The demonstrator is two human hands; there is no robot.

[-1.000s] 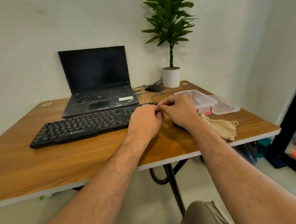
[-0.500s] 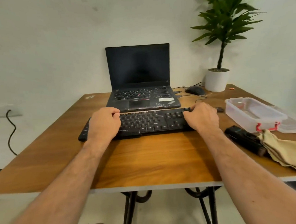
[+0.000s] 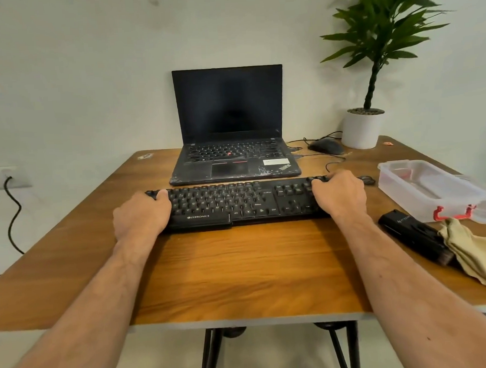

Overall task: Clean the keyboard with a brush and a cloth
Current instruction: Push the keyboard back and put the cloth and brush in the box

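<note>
black keyboard (image 3: 237, 202), left hand (image 3: 142, 214) and right hand (image 3: 339, 197) gripping its ends

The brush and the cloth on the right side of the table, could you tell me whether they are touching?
Touching. The head view shows the brush with its bristle end tucked against the cloth, no table showing between them.

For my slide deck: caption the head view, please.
Both hands, left and right, grip the black keyboard; brush and cloth lie untouched.
</note>
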